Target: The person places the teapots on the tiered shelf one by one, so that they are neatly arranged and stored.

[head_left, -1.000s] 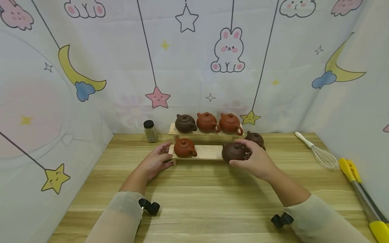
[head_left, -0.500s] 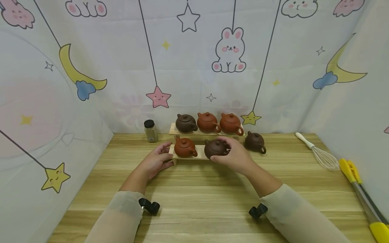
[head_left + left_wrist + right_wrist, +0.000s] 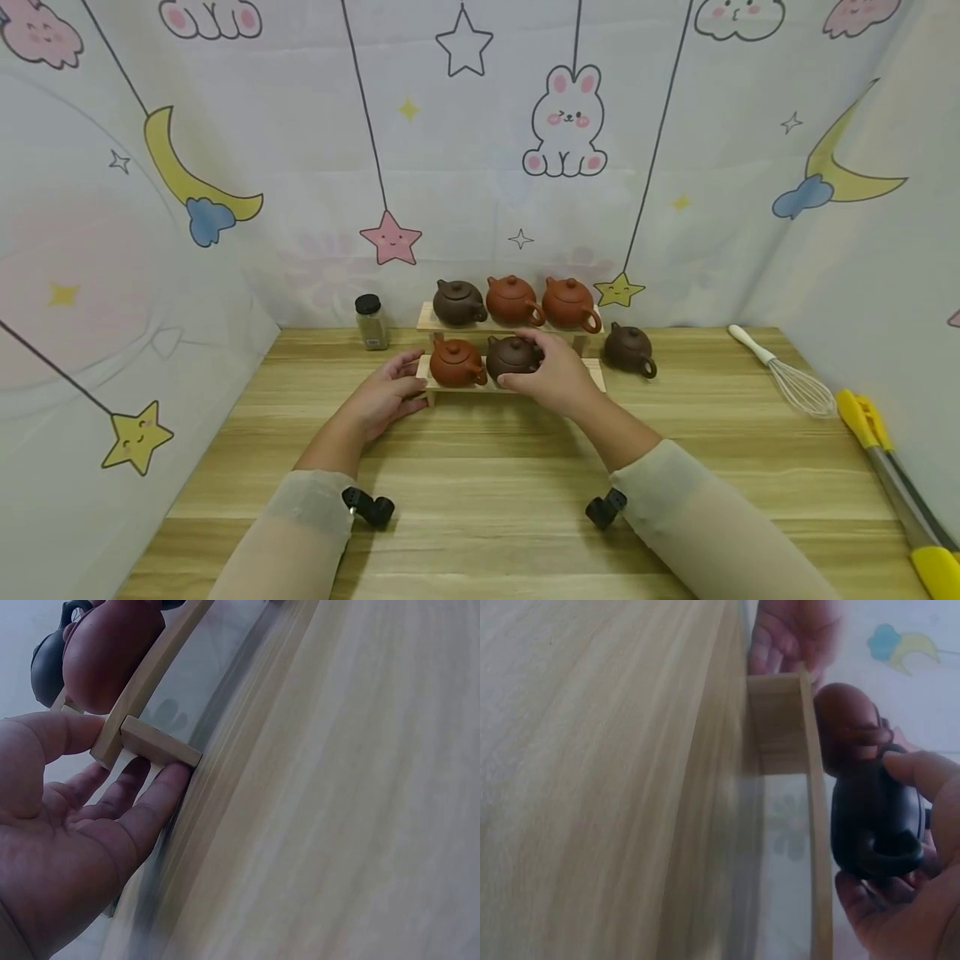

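Observation:
My right hand (image 3: pixel 551 372) grips a dark brown teapot (image 3: pixel 512 357) between thumb and fingers, at the lower step of a small two-tier wooden shelf (image 3: pixel 592 377). The right wrist view shows that teapot (image 3: pixel 866 817) upright, close beside the shelf board; contact is hard to tell. A reddish-brown teapot (image 3: pixel 454 364) stands left of it on the same step. At the shelf's left end, my left hand (image 3: pixel 384 398) holds the board, its thumb at the board's edge and its fingers against the leg (image 3: pixel 159 741).
On the upper step sit a dark teapot (image 3: pixel 457 303) and two reddish ones (image 3: pixel 512 302). Another dark teapot (image 3: pixel 628 350) stands on the table right of the shelf. A black-lidded jar (image 3: pixel 371 323) is at left; a whisk (image 3: pixel 787 375) and yellow-ended tongs (image 3: pixel 892 475) lie at right.
My right hand has carried the dark teapot leftward along the lower step, up beside the reddish teapot. The dark teapot on the table is now uncovered. My left hand has stayed at the shelf's end.

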`<state>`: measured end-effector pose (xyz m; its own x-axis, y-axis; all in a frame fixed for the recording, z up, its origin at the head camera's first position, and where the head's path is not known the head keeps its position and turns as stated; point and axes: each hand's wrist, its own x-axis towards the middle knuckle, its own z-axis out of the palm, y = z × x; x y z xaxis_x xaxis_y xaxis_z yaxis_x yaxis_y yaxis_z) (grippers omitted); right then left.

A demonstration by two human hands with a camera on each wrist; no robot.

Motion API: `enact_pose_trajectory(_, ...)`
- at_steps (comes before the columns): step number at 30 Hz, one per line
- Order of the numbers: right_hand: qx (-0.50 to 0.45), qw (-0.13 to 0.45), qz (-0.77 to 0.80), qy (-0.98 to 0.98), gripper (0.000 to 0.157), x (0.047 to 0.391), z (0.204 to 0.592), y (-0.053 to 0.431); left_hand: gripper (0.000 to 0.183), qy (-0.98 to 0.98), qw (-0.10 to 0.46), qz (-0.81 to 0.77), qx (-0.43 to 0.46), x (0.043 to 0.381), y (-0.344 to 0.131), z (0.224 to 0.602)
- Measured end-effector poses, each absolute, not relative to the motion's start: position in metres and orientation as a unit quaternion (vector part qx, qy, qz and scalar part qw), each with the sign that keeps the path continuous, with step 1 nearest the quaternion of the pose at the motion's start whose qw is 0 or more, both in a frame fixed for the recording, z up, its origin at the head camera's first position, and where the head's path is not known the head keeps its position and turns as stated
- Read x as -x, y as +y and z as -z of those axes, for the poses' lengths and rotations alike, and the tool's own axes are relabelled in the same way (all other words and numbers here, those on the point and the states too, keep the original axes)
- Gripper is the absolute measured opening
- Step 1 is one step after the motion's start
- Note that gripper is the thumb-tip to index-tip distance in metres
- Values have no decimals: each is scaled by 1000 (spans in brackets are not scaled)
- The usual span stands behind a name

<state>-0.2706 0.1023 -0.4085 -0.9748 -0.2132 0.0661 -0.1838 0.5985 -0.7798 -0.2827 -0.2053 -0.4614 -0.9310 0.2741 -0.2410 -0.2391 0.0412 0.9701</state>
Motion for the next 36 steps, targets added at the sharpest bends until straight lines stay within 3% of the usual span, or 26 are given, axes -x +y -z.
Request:
enact_pose_trajectory(22, 95, 2, 445, 890, 77, 269, 416, 99, 73, 701, 184, -689, -13, 282, -203, 459)
enact_pose_trajectory(36, 130, -8, 487, 864, 65, 244, 409, 150, 72, 698, 183, -692, -12, 282, -205, 460)
